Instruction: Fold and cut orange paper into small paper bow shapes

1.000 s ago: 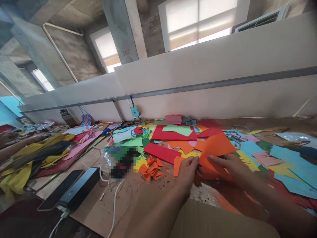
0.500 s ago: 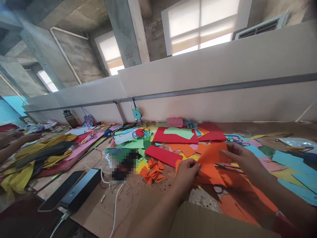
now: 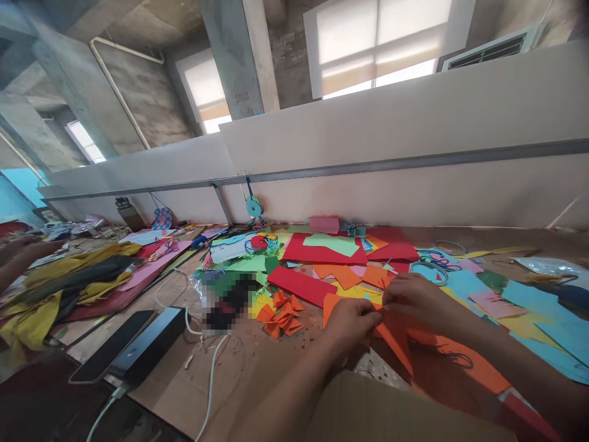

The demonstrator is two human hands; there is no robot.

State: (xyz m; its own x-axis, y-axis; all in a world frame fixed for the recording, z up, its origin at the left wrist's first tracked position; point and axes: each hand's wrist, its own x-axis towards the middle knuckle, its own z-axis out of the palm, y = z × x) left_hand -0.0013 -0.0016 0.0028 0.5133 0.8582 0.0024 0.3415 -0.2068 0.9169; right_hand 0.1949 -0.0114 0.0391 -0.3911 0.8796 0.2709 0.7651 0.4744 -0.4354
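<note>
An orange sheet of paper point(image 3: 396, 347) is pinched between my two hands, its lower corner hanging down towards me. My left hand point(image 3: 353, 322) is closed on the sheet's left side. Fingertips nearly meeting the left ones, my right hand point(image 3: 407, 299) is closed on the same sheet from above. A dark loop, apparently a scissors handle point(image 3: 461, 360), shows below my right forearm; whether that hand holds it is hidden. Under my hands lie more orange sheets point(image 3: 481, 363). A small heap of folded orange paper pieces point(image 3: 280, 314) rests left of my left hand.
Red card point(image 3: 301, 286), blue paper point(image 3: 536, 301) and other coloured sheets cover the table. At left are a phone point(image 3: 113, 347), a dark box point(image 3: 150, 344) with a white cable point(image 3: 212, 374), and yellow cloth point(image 3: 41, 319). Another person's hand point(image 3: 34, 248) shows at far left.
My right hand has moved left and turned over, coming close to my left hand. The orange sheet is now gathered between them. The scissors loop has shifted right.
</note>
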